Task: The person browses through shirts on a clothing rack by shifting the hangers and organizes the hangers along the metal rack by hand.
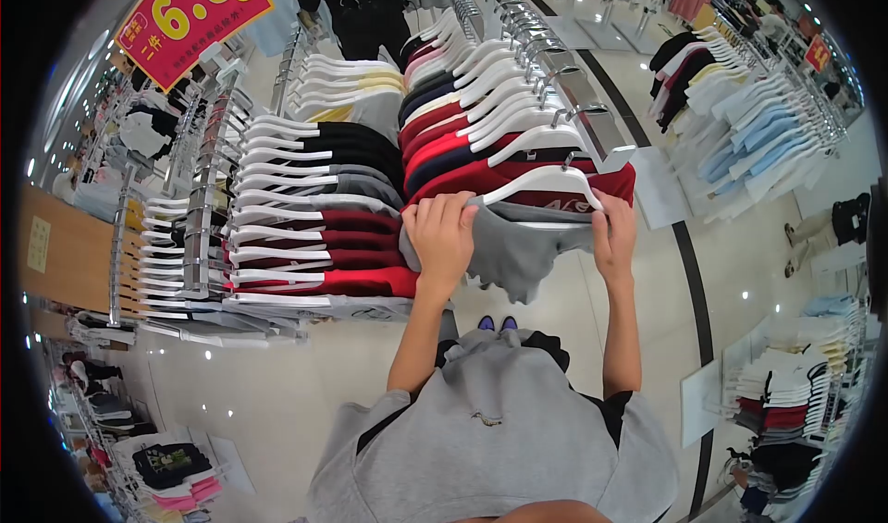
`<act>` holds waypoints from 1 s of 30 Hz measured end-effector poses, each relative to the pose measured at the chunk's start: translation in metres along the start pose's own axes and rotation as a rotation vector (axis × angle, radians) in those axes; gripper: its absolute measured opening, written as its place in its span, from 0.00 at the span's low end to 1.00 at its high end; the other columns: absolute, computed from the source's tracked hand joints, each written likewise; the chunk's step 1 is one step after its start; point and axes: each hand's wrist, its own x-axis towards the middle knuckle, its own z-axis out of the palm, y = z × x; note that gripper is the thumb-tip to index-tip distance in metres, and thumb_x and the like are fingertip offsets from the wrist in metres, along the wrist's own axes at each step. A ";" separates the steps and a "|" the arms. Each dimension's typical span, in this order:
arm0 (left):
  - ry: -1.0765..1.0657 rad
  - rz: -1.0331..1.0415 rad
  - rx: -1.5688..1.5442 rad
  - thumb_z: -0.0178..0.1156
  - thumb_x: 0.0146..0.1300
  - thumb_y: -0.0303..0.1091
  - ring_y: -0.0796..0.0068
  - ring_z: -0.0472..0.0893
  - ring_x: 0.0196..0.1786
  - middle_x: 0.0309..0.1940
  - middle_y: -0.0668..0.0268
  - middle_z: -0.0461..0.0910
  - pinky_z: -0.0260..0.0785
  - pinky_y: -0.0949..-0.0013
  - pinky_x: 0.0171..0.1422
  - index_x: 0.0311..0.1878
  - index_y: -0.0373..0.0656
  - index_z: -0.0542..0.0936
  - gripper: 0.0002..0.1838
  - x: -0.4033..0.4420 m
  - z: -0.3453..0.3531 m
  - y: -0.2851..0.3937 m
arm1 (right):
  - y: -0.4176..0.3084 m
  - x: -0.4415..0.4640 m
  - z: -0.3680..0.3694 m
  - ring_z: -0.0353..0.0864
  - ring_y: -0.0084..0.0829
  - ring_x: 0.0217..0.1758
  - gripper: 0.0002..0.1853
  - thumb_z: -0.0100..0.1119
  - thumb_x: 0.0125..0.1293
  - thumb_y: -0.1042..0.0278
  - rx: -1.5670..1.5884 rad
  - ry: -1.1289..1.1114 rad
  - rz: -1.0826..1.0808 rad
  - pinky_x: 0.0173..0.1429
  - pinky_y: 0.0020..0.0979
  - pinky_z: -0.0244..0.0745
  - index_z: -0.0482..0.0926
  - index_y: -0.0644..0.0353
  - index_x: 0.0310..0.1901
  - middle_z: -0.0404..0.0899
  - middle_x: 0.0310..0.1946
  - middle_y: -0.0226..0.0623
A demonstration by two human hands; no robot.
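Observation:
A grey shirt (518, 246) hangs partly on a white clothes hanger (541, 183) in front of me. My left hand (444, 236) is closed around the shirt's left shoulder, beside the hanger's left end. At the other side, my right hand (613, 234) pinches the shirt at the hanger's right tip. The fabric between my hands sags in folds below the hanger bar. Just behind it, a dark red shirt (610, 179) with pale lettering hangs on the rack. Whether the hanger's hook rests on the rail, I cannot tell.
A metal rail (592, 121) carries several shirts on white hangers, running away from me. To the left stands another row of black, grey and red shirts (365, 241). A red sale sign (194, 19) rises at upper left. More clothes racks (749, 116) line the right side.

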 end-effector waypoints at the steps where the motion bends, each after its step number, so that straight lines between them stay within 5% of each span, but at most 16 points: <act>1: 0.017 -0.007 -0.079 0.55 0.70 0.40 0.65 0.76 0.38 0.33 0.68 0.79 0.60 0.60 0.50 0.43 0.46 0.83 0.11 0.002 -0.001 -0.001 | 0.006 -0.006 0.000 0.77 0.40 0.47 0.12 0.53 0.72 0.65 0.081 0.055 0.083 0.56 0.35 0.67 0.79 0.63 0.50 0.80 0.44 0.42; 3: 0.031 -0.017 -0.153 0.56 0.70 0.40 0.65 0.77 0.39 0.33 0.68 0.81 0.60 0.61 0.50 0.42 0.46 0.84 0.11 0.002 -0.001 -0.004 | 0.015 -0.012 -0.007 0.78 0.37 0.56 0.13 0.51 0.74 0.66 0.190 0.116 0.299 0.65 0.33 0.67 0.78 0.65 0.51 0.80 0.50 0.42; 6: 0.074 0.010 -0.236 0.59 0.68 0.38 0.66 0.79 0.39 0.33 0.67 0.83 0.62 0.63 0.49 0.40 0.45 0.86 0.09 0.002 0.007 -0.005 | 0.039 -0.022 -0.009 0.77 0.33 0.56 0.13 0.52 0.75 0.66 0.345 0.222 0.423 0.64 0.32 0.67 0.78 0.66 0.52 0.80 0.51 0.40; 16: 0.246 -0.023 -0.196 0.63 0.64 0.31 0.58 0.81 0.39 0.31 0.61 0.83 0.72 0.61 0.47 0.34 0.39 0.84 0.06 0.009 0.019 0.011 | 0.062 0.002 -0.008 0.73 0.25 0.47 0.09 0.52 0.76 0.65 0.528 0.017 0.314 0.56 0.27 0.67 0.73 0.63 0.45 0.76 0.41 0.32; 26: 0.279 -0.078 -0.219 0.62 0.66 0.32 0.59 0.81 0.40 0.32 0.61 0.82 0.71 0.61 0.45 0.35 0.38 0.83 0.08 0.009 0.023 0.030 | 0.086 -0.001 -0.007 0.74 0.30 0.53 0.05 0.56 0.71 0.72 0.639 -0.024 0.261 0.61 0.30 0.67 0.72 0.62 0.44 0.74 0.50 0.40; 30: 0.297 -0.088 -0.243 0.61 0.67 0.32 0.58 0.80 0.39 0.33 0.60 0.82 0.71 0.61 0.46 0.35 0.37 0.83 0.09 0.019 0.015 0.033 | 0.081 0.024 -0.019 0.75 0.34 0.54 0.05 0.55 0.72 0.71 0.546 -0.011 0.068 0.62 0.32 0.67 0.72 0.62 0.43 0.75 0.51 0.43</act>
